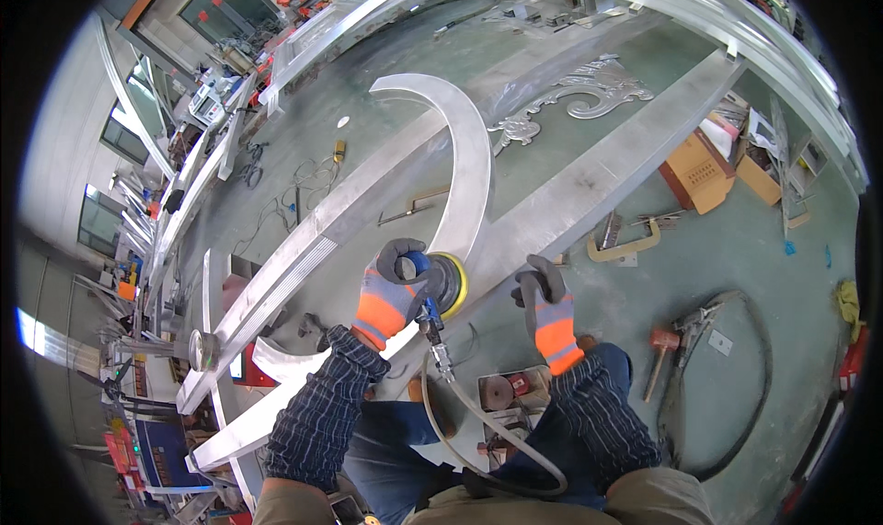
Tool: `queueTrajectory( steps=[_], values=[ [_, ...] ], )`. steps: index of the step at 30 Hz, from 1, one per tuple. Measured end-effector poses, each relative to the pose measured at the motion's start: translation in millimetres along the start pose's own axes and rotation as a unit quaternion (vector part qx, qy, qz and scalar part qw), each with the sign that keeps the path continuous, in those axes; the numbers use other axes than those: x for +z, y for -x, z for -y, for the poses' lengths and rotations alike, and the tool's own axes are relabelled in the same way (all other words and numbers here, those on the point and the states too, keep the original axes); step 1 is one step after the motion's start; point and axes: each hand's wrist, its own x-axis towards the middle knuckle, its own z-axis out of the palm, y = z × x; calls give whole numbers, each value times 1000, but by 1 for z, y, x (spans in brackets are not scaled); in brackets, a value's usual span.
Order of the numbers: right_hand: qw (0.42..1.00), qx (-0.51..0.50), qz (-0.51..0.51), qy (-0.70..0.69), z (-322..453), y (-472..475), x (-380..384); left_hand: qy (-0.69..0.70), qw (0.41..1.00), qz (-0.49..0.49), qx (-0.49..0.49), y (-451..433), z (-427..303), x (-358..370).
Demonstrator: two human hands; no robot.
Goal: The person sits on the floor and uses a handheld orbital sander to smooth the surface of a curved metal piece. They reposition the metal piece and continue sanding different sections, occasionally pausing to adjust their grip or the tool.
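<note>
My left hand (397, 290), in a grey and orange work glove, grips an air-powered orbital sander (448, 287). The sander is tilted, its yellow-edged pad against the lower part of a curved, crescent-shaped metal piece (472, 152). A pale air hose (510, 446) runs from its fitting down past my legs. Loosely curled, my gloved right hand (548, 311) is beside the near edge of a broad metal beam (586, 184), with nothing visible in its fingers. Whether it touches the beam, I cannot tell.
Beyond the curve lies an ornate metal scroll (593, 90). A C-clamp (624, 242), a mallet (661, 359) and a black hose (766, 380) are on the floor at right. A box of abrasive discs (497, 390) sits between my legs. Cables (303, 187) trail at left.
</note>
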Motion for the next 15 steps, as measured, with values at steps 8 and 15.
queueTrajectory(
  steps=[8, 15],
  values=[
    [998, 13, -9, -64, 0, -10, -13, -146, 989, 3, 14, -116, 10, 43],
    [987, 100, -26, -127, -2, -13, -21, -91, 995, 21, -22, -273, 50, 52]
  ],
)
